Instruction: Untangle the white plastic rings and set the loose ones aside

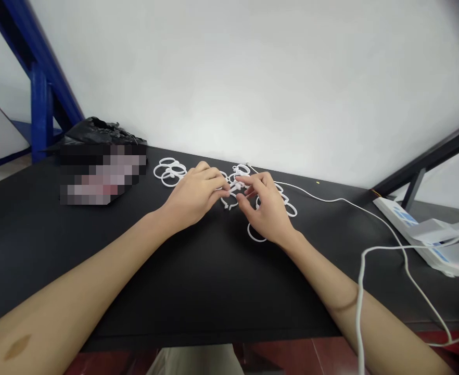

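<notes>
On the table (198,281), left hand (194,195) and right hand (266,208) pinch one white frame (235,186)

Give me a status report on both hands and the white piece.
Left hand and right hand both pinching white ring frame. Spare rings lie left. White cable drapes over right forearm.

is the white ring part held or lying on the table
Held: left hand and right hand pinch the white ring part at fingertips. Whether it clears the black table, cannot tell.

Ring parts (235,185), centre: white smooth plastic. Table top (198,281): black, matt. Bag (97,130), upper left: black crinkled plastic, slightly glossy.
</notes>
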The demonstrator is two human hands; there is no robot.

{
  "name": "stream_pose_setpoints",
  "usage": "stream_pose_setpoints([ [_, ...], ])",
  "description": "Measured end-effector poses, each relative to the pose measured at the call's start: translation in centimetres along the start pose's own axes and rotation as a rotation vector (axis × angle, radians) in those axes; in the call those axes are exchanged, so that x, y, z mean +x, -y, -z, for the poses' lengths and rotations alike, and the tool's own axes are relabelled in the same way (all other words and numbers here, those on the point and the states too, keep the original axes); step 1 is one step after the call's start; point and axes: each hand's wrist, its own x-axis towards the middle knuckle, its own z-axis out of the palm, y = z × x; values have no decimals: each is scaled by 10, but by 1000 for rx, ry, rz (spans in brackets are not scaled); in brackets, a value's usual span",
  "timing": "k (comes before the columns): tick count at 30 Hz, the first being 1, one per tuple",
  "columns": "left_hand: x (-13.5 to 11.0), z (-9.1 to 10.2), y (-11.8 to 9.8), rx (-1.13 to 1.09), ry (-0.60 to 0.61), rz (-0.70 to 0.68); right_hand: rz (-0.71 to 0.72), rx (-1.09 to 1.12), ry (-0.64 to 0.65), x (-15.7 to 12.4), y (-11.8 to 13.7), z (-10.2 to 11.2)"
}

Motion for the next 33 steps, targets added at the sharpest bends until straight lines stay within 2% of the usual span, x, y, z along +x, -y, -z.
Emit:
stream_pose_setpoints([
  [6, -1, 0, -6, 10, -31, -77, -1, -19, -43, 0, 4, -1],
  [11, -3, -2, -7, -34, -94, -95, -111, 87, -52, 0, 5, -3],
  [16, -3, -3, -7, -31, -88, -85, -161, 213, -32, 1, 5, 0],
  [27, -3, -3, -5, -29, -131, -95, -211, 230, -32, 0, 6, -4],
  [30, -2, -4, -1, 52, -148, -37, -212, 127, 20, -1, 5, -4],
  [33, -3, -1, 14, 214, -215, 137, -111, -47, 107, -4, 6, -4],
])
